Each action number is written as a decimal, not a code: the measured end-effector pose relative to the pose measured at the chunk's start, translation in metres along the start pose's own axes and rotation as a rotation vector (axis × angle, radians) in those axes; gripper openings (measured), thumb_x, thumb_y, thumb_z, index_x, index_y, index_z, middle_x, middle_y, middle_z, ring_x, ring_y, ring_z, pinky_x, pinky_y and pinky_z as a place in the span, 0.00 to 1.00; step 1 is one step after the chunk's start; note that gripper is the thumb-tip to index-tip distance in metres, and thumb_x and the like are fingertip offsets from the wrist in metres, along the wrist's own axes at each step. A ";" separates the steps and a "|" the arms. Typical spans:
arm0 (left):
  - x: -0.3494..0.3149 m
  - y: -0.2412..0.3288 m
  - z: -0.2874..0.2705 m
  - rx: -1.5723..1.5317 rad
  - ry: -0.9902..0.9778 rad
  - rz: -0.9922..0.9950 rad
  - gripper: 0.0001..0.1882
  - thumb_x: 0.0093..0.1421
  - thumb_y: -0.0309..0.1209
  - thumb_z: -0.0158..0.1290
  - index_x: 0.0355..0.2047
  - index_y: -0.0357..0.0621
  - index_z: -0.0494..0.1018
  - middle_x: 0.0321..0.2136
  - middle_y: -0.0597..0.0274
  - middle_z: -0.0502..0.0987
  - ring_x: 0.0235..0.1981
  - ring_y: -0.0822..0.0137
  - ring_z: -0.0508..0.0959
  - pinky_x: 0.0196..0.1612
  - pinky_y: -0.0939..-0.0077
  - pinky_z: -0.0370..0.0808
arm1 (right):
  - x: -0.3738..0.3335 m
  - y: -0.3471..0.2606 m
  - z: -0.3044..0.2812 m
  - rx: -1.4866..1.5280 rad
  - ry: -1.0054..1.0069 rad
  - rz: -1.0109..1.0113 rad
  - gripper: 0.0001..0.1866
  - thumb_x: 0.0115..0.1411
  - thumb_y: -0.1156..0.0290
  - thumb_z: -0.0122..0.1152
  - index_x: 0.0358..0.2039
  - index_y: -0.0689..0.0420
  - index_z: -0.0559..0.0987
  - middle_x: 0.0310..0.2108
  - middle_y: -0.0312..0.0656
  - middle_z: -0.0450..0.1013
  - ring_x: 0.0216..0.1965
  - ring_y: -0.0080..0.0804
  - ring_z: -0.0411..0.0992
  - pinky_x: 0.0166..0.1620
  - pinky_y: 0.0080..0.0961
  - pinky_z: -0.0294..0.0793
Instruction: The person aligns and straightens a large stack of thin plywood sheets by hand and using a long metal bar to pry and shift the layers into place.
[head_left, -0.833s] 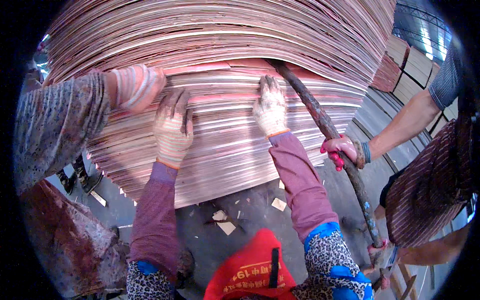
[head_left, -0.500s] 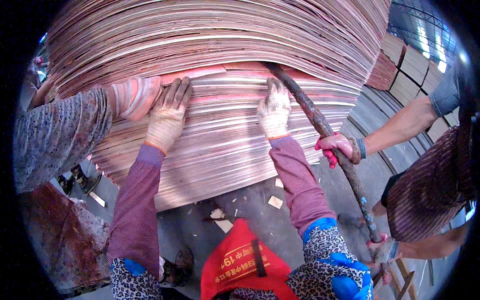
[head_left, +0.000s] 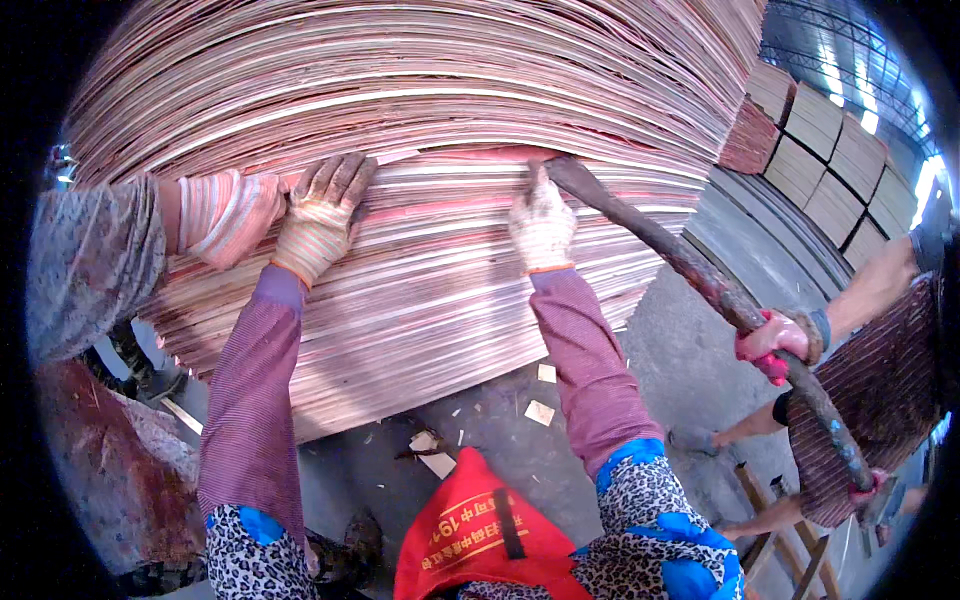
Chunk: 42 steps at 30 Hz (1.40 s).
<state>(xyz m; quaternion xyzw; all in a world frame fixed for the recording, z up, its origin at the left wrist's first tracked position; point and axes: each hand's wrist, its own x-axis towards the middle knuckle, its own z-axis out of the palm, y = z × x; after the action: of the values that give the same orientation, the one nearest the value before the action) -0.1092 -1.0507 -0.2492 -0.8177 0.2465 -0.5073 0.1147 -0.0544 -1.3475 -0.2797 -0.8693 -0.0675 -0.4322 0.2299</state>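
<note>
A tall stack of thin wood veneer sheets (head_left: 400,260) fills the middle, with a reddish seam across its side. My left hand (head_left: 320,218), in a stained striped work glove, lies against the sheet edges at this seam, its fingers stretched out. Farther right, my right hand (head_left: 543,222), in a pale dirty glove, touches the seam with bent fingers; what they hold, if anything, is hidden. The flat end of a rusty metal pry bar (head_left: 690,265) is beside its fingertips. A co-worker's pink-stained hand (head_left: 780,345) grips the bar's shaft.
Another person's hand in a striped glove (head_left: 235,215) presses the stack just left of my left hand. Wood scraps (head_left: 540,412) litter the grey floor (head_left: 660,350). Stacked boards (head_left: 820,190) stand at the far right. A wooden frame (head_left: 785,520) is at the lower right.
The pry bar's tip has come out of the seam, and the bar has moved right and down with the co-worker's hands. The gap has narrowed. My right fingers have bent.
</note>
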 end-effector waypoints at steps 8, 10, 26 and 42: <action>0.003 0.002 -0.002 0.021 0.068 0.022 0.38 0.48 0.36 0.58 0.61 0.53 0.58 0.58 0.63 0.63 0.59 0.62 0.63 0.61 0.60 0.59 | 0.017 -0.013 -0.010 -0.137 -0.272 0.189 0.35 0.54 0.59 0.50 0.64 0.44 0.56 0.27 0.56 0.76 0.32 0.53 0.76 0.39 0.47 0.72; 0.002 0.004 -0.005 0.023 0.075 0.026 0.38 0.48 0.36 0.58 0.61 0.53 0.59 0.57 0.63 0.64 0.58 0.62 0.63 0.61 0.61 0.59 | 0.018 -0.015 -0.008 -0.173 -0.249 0.208 0.35 0.54 0.58 0.50 0.64 0.46 0.57 0.27 0.55 0.76 0.33 0.53 0.75 0.40 0.47 0.72; -0.004 0.000 -0.004 -0.044 0.263 0.010 0.35 0.49 0.38 0.58 0.58 0.50 0.61 0.59 0.61 0.62 0.61 0.58 0.60 0.63 0.58 0.55 | -0.113 -0.150 -0.065 0.756 -0.060 -1.035 0.12 0.43 0.61 0.64 0.22 0.54 0.73 0.19 0.38 0.67 0.23 0.39 0.70 0.25 0.35 0.70; -0.017 -0.003 -0.030 -0.031 0.231 -0.134 0.35 0.43 0.28 0.60 0.55 0.47 0.64 0.54 0.56 0.66 0.57 0.53 0.64 0.59 0.54 0.61 | -0.096 -0.132 -0.030 0.700 0.108 -0.750 0.08 0.45 0.70 0.64 0.28 0.55 0.76 0.35 0.39 0.74 0.42 0.39 0.72 0.47 0.41 0.67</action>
<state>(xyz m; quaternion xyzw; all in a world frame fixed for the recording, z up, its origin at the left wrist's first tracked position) -0.1409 -1.0379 -0.2471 -0.7703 0.2109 -0.6005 0.0387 -0.1773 -1.2363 -0.2938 -0.6328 -0.5034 -0.4805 0.3396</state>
